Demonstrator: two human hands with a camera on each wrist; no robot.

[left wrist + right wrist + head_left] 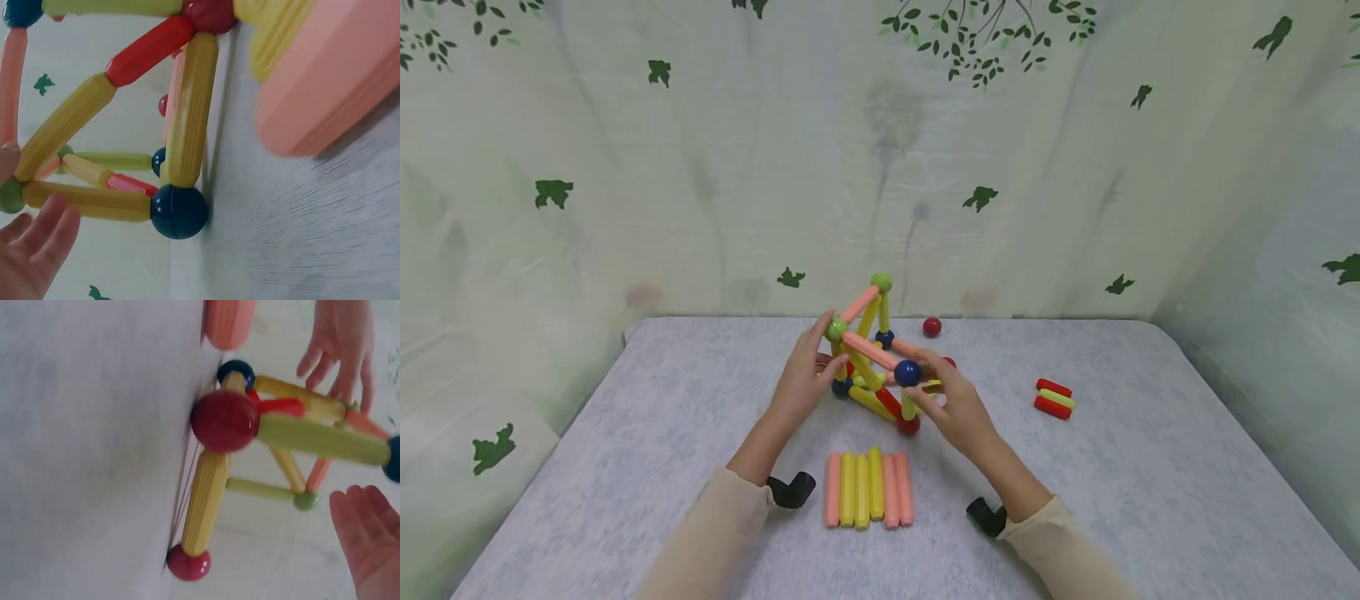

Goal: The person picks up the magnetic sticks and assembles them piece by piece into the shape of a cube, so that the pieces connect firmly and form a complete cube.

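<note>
A frame of magnetic rods and balls [874,360] stands on the grey table [1135,467] at its middle. My left hand [820,354] reaches it from the left, its straight fingers touching the green ball [836,328] at an upper corner. In the left wrist view those fingers [39,242] lie against a yellow rod [87,201] beside that green ball [10,195]. My right hand [934,390] is at the right side, fingers relaxed next to the dark blue ball [907,372]. The right wrist view shows its open palm [370,547] apart from the frame's red ball [225,420].
A row of several pink and yellow rods [868,488] lies on the table in front of the frame. A loose red ball [932,326] sits behind it. A small pile of red and green rods [1054,398] lies to the right. A leaf-patterned curtain [700,167] surrounds the table.
</note>
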